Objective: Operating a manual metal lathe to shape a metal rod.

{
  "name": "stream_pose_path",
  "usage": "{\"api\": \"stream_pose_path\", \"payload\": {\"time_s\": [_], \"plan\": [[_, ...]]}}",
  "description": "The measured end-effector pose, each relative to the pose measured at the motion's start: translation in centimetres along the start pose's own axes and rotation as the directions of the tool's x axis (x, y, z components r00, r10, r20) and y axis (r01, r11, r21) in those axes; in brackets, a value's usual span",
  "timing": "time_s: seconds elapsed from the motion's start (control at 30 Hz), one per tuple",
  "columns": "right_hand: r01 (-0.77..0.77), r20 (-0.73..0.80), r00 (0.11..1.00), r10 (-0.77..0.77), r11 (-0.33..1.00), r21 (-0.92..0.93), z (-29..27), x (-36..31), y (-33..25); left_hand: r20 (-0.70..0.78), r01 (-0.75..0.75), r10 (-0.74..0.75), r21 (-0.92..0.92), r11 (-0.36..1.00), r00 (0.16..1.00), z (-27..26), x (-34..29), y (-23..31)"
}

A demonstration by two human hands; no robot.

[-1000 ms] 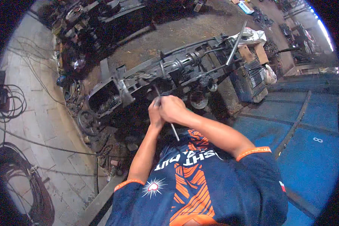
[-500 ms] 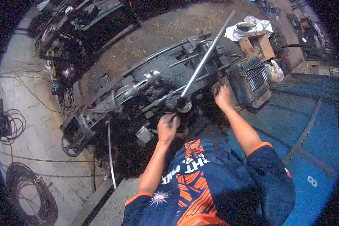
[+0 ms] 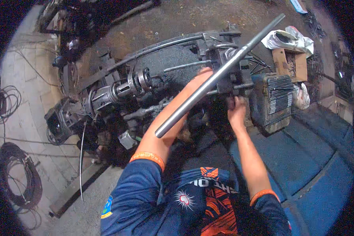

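Note:
A long, shiny round metal bar (image 3: 220, 74) slants across the view, its near end over my left forearm and its far end toward the upper right. My left hand (image 3: 204, 72) reaches forward beneath the bar to the right part of a dark, greasy metal machine (image 3: 118, 91). The bar and the machine hide its fingers. Close to the machine's right front edge is my right hand (image 3: 236, 108), its fingers curled and dark with grime. What they close on, if anything, is hidden in shadow.
Right of the machine stands a dirty metal case (image 3: 273, 88) topped with dark rods. Behind it are an open cardboard box (image 3: 295, 67) and a white sack (image 3: 289, 41). Blue mats (image 3: 306, 157) cover the right floor; a coiled black cable (image 3: 19, 173) lies far left.
My left hand has moved from the machine's near side, forward and right under the bar. The bar's near end now lies closer, over my left forearm. My right hand remains beside the machine.

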State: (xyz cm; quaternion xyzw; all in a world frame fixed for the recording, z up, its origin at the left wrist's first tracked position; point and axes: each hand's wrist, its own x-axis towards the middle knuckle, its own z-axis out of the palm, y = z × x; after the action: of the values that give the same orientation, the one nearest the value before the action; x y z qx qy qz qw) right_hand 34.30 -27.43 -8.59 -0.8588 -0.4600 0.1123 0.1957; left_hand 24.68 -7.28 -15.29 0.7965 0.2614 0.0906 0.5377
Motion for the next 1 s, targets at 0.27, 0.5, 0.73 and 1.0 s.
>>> {"api": "stream_pose_path", "payload": {"time_s": [0.27,0.5,0.73,1.0], "plan": [[-0.365,0.122,0.931,0.345,0.896,0.253,-2.5,-6.3,-0.8,0.099,-0.042,0.028,0.143,0.989,0.995,0.6,-0.1,-3.0],[-0.400,0.196,0.915,0.353,0.861,0.316,-3.3,-11.0,-0.4,0.141,0.035,-0.032,-0.021,0.999,0.990,-1.4,-0.6,-2.2],[-0.457,0.207,0.888,0.411,0.736,0.500,-4.1,-12.1,-0.5,0.233,0.365,-0.413,0.224,0.904,0.880,-7.5,-4.3,4.5],[-0.408,0.305,0.913,0.271,0.600,0.688,-6.3,-9.3,-5.9,0.003,0.048,-0.063,0.604,0.795,0.998,-15.1,-10.7,10.0]]}}
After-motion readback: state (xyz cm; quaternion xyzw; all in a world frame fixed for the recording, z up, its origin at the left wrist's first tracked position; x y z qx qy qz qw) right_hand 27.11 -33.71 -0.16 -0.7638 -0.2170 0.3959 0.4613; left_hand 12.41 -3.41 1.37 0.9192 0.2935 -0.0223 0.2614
